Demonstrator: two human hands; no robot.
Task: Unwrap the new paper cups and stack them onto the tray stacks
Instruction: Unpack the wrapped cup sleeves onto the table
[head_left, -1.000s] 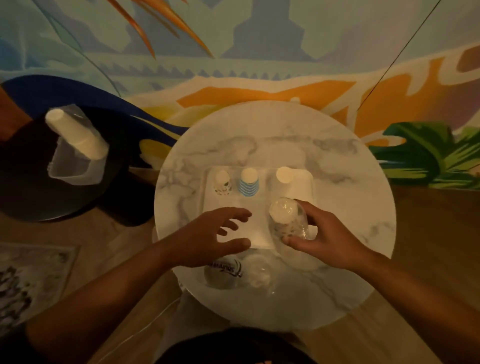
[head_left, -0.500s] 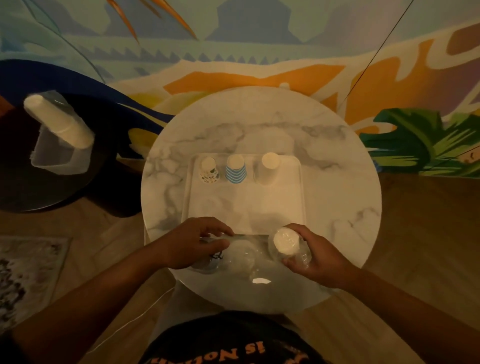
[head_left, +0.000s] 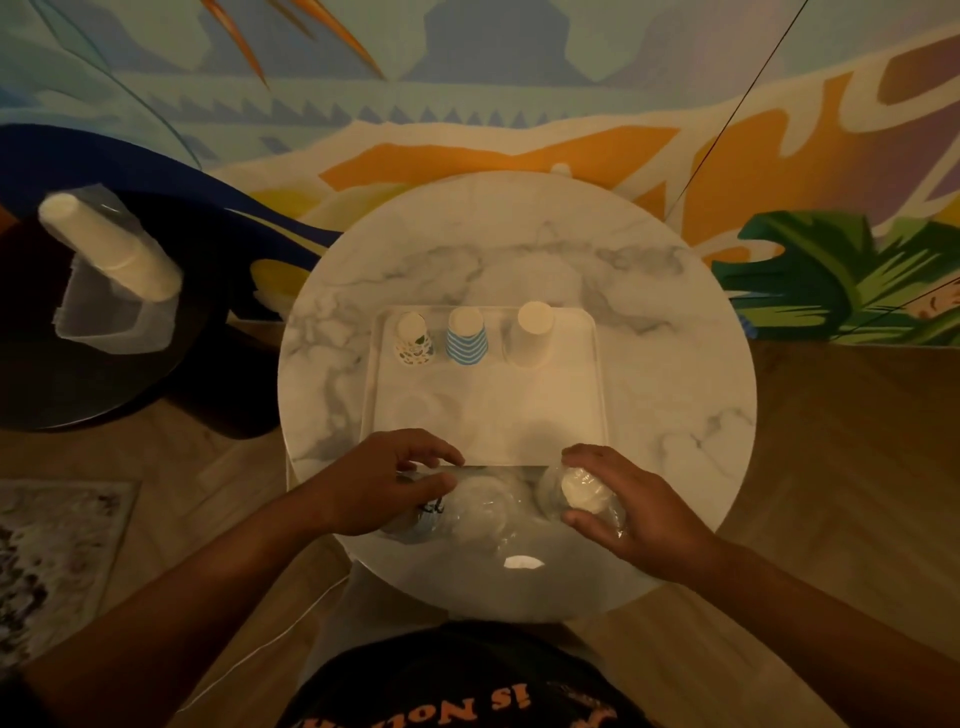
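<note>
**Two hands on the wrapped cups**

A person leans over a round marble table (head_left: 519, 260). A pale tray (head_left: 493, 415) sits in the middle of it. At the far edge of the tray stand three upside-down cup stacks in a row: a spotted stack (head_left: 413, 339) on the left, a blue striped stack (head_left: 466, 336) in the middle and a plain white stack (head_left: 531, 335) on the right. They stand near each other but do not touch.

Just in front of the tray, on the near side of the table, lie the new cups in clear plastic wrap (head_left: 478, 506). The left hand (head_left: 387, 480) has its fingers curled down and pinches the wrap at its left end. The right hand (head_left: 618, 501) curls round a wrapped white cup stack (head_left: 579, 486) and holds it between thumb and fingers.

Off to the left, on a dark round table (head_left: 62, 374), another white cup stack (head_left: 111, 252) leans, partly in an open clear wrapper.
</note>
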